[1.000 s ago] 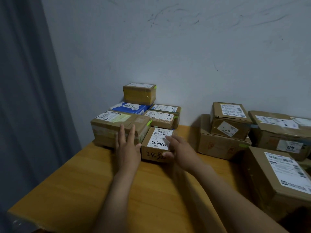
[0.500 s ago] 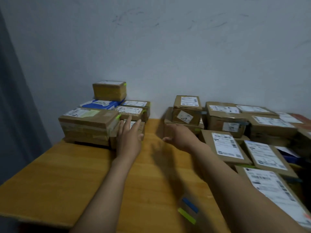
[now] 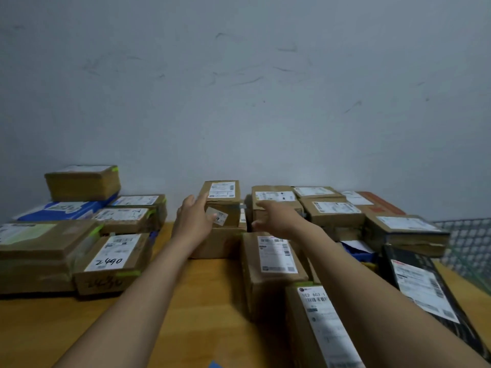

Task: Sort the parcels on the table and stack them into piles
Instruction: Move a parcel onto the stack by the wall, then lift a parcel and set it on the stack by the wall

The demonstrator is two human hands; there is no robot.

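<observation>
Two bare forearms show, the left forearm (image 3: 138,296) and the right forearm (image 3: 372,288), each long and slim, narrowing at the wrist. The left grip (image 3: 193,221) and right grip (image 3: 276,219) are bare hands, their fingers slightly blurred.

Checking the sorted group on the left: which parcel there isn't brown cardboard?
The blue parcel at the back, lying under the topmost brown box; all the others in that group are brown cardboard.
</observation>
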